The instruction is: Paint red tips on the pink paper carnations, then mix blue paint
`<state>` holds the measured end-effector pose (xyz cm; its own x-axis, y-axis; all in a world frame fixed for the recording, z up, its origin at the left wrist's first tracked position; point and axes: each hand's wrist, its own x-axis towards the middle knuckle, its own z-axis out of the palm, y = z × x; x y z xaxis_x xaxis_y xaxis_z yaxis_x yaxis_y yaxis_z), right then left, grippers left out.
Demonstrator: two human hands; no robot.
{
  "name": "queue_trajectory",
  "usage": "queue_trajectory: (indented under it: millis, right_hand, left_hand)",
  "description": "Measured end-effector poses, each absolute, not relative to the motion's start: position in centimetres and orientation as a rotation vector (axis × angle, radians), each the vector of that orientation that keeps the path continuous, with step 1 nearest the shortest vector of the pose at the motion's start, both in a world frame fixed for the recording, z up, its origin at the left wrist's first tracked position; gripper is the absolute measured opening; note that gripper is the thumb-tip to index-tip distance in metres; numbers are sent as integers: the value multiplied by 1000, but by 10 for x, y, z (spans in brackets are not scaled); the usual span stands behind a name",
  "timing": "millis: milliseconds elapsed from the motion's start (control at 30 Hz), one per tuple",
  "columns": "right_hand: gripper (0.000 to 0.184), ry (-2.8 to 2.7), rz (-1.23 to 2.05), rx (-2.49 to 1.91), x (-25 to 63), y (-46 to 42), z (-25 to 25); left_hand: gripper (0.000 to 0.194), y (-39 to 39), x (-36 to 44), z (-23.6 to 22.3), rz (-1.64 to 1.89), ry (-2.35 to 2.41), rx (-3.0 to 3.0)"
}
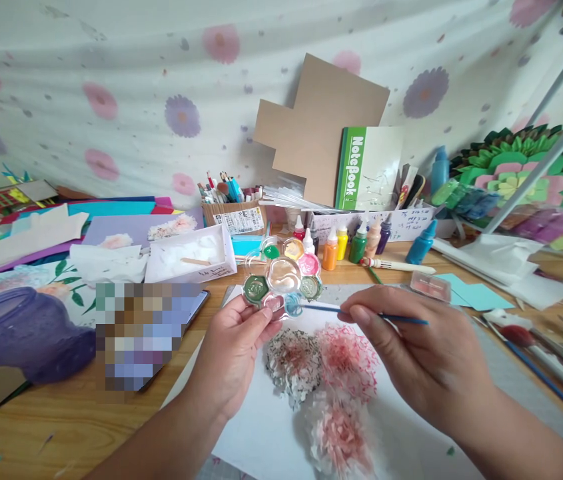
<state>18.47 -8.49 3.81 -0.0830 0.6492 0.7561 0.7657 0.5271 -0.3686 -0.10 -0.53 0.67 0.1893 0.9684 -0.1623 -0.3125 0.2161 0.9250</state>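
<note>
My left hand point(234, 350) grips the near edge of a clear flower-shaped paint palette point(284, 275), lifted above the paper, with wells of green, yellow, pink and blue paint. My right hand point(411, 343) pinches a thin blue paintbrush point(361, 313) whose tip reaches into the palette's blue well. Below both hands lies a white sheet point(271, 433) painted with three flowers: a grey-black one point(294, 363), a red one point(348, 357) and a pale pink one point(338, 433).
A purple jar point(16, 337) stands at the left, a pixelated phone point(146, 333) beside it. A white box point(191, 257), paint bottles point(344, 243), a pen holder point(231, 200), a green notebook point(368, 167), coloured papers and paper flowers point(516, 170) crowd the back. Spare brushes point(546, 353) lie at the right.
</note>
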Motion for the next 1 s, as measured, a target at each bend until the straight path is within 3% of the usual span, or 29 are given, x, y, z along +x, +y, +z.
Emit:
queue_trajectory:
  millis: [1000]
  right_hand:
    - [15,-1819,-98,-1125,186,-81,37]
  left_hand:
    - [28,-4,0,5,1095,956,897]
